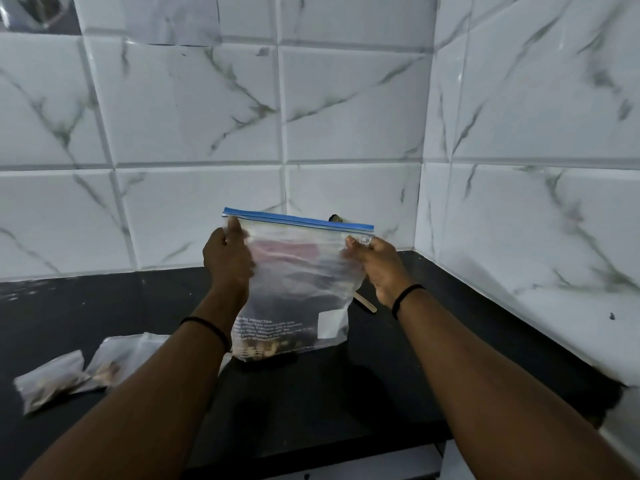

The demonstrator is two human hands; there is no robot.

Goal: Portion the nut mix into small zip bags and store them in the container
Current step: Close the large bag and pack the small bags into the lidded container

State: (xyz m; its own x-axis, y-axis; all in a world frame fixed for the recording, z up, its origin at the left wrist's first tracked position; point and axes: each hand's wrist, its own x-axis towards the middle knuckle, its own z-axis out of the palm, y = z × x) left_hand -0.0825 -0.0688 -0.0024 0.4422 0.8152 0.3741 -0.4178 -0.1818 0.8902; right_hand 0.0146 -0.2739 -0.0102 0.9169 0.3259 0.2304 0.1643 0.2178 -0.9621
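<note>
Both hands hold the big zip bag upright over the dark counter (398, 358), its blue strip up.

Your left hand (227, 259) pinches the large zip bag (294, 289) by its top left corner, and your right hand (375, 268) pinches the top right, each grip clamped on the plastic. Only a thin layer of nut mix (263, 349) lies at the bottom, so I judge the portioning nearly finished. Small filled bags (86, 372) lie on the counter to your left, not yet stored; no container can be made out. White print low on the bag seems to begin "MICROWAVE INSTRUCTION"; the rest is too blurred to read.
</note>
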